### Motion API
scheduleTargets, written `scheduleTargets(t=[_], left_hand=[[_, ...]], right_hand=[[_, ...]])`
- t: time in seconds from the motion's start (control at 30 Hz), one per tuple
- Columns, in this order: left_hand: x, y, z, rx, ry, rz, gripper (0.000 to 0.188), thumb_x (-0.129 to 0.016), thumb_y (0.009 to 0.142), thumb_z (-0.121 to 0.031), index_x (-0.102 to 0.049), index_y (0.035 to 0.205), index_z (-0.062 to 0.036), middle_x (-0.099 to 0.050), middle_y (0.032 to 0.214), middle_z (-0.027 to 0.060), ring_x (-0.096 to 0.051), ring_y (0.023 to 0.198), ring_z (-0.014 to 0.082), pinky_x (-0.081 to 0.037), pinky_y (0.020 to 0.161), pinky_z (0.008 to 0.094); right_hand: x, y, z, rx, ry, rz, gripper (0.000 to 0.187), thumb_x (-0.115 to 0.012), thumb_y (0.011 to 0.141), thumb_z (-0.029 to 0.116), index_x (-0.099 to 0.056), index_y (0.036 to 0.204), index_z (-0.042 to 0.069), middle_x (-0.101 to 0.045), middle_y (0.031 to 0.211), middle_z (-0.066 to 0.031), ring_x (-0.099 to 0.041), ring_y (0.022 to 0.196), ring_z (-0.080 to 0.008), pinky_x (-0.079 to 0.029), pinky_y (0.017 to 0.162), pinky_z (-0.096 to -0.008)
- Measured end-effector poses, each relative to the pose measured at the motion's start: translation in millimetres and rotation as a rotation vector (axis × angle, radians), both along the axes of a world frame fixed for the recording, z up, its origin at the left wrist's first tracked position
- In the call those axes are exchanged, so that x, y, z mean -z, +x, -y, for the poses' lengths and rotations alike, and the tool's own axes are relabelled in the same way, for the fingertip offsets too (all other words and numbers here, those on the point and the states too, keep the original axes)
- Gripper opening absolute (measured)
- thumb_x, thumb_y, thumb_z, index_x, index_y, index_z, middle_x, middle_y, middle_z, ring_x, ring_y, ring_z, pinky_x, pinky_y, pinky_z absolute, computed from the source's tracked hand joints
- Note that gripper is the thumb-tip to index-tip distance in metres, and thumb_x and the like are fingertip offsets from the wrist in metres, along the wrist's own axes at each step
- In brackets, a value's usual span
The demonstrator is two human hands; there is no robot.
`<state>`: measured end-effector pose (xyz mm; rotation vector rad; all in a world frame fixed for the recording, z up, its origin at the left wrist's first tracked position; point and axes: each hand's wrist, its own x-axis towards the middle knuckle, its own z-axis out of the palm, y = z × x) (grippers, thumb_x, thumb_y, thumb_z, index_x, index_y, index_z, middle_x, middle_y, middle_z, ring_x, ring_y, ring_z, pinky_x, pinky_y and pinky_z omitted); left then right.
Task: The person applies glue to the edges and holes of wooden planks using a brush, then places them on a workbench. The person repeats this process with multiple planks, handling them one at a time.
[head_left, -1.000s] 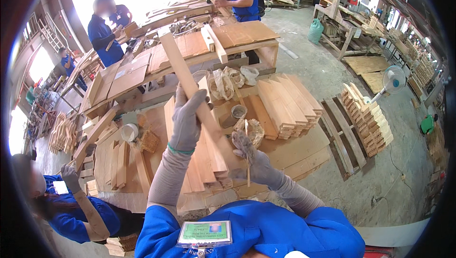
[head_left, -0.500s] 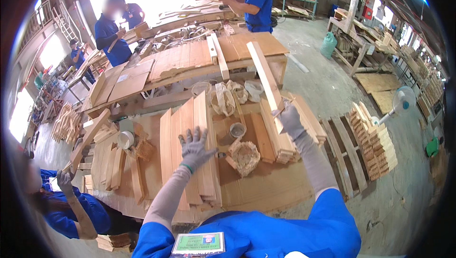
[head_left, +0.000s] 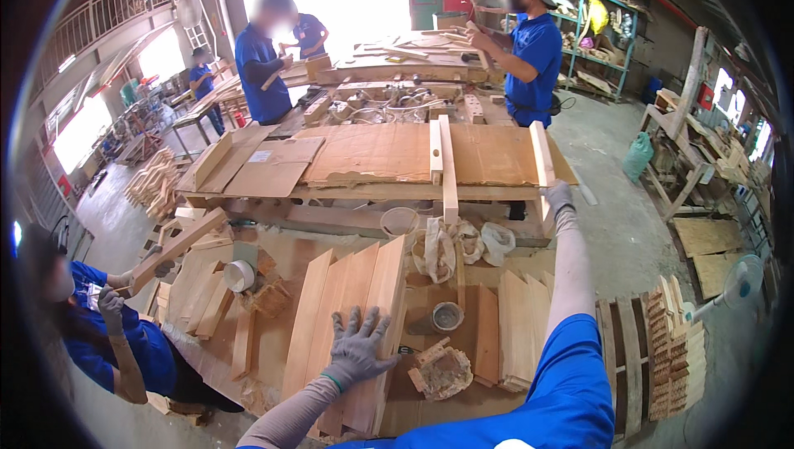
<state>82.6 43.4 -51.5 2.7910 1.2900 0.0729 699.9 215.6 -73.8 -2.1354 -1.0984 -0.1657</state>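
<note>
My left hand (head_left: 360,348), in a grey glove, lies with fingers spread on a stack of pale wooden boards (head_left: 354,265). My right hand (head_left: 559,195), gloved too, is stretched far forward and closed round the near end of a wooden bar (head_left: 542,156). The bar's far part reaches over the right end of a cardboard-covered bench (head_left: 372,154); I cannot tell whether it rests on it. Two more wooden bars (head_left: 447,172) lie side by side on the cardboard, left of the held one.
Between the board stacks stand a grey tin (head_left: 447,317) and a rough, crusted container (head_left: 443,370). Another board stack (head_left: 521,325) lies right of them. A co-worker (head_left: 124,325) at left handles a wooden piece (head_left: 178,249). A fan (head_left: 742,279) and a pallet (head_left: 624,358) stand at right.
My right hand has carried the wooden bar forward, from above the right-hand stack to the cardboard-covered bench. My left hand stays spread on the boards. The view has tilted upward.
</note>
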Motion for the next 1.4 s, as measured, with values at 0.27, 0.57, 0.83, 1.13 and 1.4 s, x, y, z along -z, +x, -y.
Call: scheduleTargets(t=[0.27,0.57,0.83,1.13,1.4], left_hand=[[-6.4,5.5,-2.5,-0.034,-0.016,0.059,0.085,-0.057,0.073,-0.060,-0.037,0.139,-0.0119,-0.030,0.146,0.0142,-0.021,0.135,0.0429,0.002,0.108,0.0609],[5.0,12.5,-2.1,0.023,0.093,0.030,0.082,-0.065,0.072,-0.047,-0.037,0.139,-0.0099,-0.031,0.147,0.0117,-0.020,0.137,0.0363,-0.005,0.111,0.0538],[11.9,5.4,-1.8,-0.010,0.096,0.006,0.080,-0.065,0.073,-0.044,-0.037,0.139,-0.0087,-0.031,0.147,0.0101,-0.020,0.137,0.0346,-0.007,0.110,0.0534],[15.1,2.9,-1.0,-0.017,0.112,0.036,0.079,-0.065,0.074,-0.045,-0.036,0.139,-0.0091,-0.032,0.146,0.0103,-0.023,0.136,0.0351,-0.008,0.110,0.0545],[10.3,5.8,0.0,-0.055,0.082,-0.026,0.078,-0.061,0.076,-0.048,-0.035,0.140,-0.0120,-0.030,0.147,0.0082,-0.021,0.137,0.0337,-0.006,0.111,0.0541]], right_hand=[[-13.2,-7.7,79.5,0.075,0.186,-0.229,0.068,-0.053,0.082,0.061,-0.061,0.102,-0.004,-0.062,0.096,-0.0261,-0.060,0.092,-0.0394,-0.047,0.074,-0.0414],[58.7,-13.1,329.4,0.201,-0.230,-0.162,0.088,-0.068,0.076,0.051,-0.034,0.135,-0.004,-0.050,0.126,-0.0256,-0.049,0.120,-0.0316,-0.040,0.097,-0.0357],[33.9,-103.0,425.3,0.314,-0.666,-0.318,0.092,-0.077,0.067,0.046,-0.039,0.133,-0.004,-0.057,0.118,-0.0232,-0.061,0.102,-0.0306,-0.048,0.085,-0.0371],[110.9,-58.3,449.2,0.307,-0.220,-0.667,0.070,-0.079,0.062,0.030,-0.055,0.119,-0.004,-0.062,0.111,-0.0192,-0.061,0.100,-0.0289,-0.048,0.084,-0.0349],[72.6,-81.9,393.3,0.233,-0.781,-0.176,0.078,-0.072,0.066,0.051,-0.047,0.125,0.007,-0.059,0.116,-0.0200,-0.057,0.108,-0.0339,-0.046,0.092,-0.0395]])
